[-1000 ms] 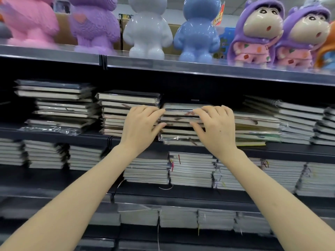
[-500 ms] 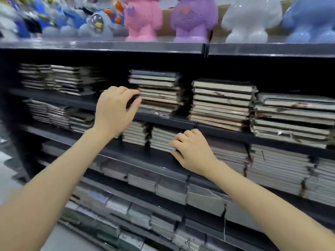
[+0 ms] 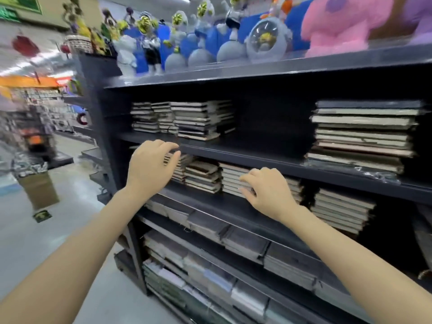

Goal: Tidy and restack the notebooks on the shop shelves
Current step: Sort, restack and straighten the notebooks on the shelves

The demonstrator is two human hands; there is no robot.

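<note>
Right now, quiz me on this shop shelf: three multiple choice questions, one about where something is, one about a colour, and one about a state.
1. The right hand touches:
A. a notebook stack in the second row of notebooks
B. the floor
C. nothing at all

2. The big toy at the top right is:
A. green
B. pink
C. black

3. The left hand is:
A. carrying a notebook
B. clenched in a fist
C. empty, with fingers loosely curved

Answers:
1. A, because its fingertips sit on the stack's page edges.
2. B, because it is plainly pink, though blurred.
3. C, because nothing lies in its grip in front of the shelf edge.
</note>
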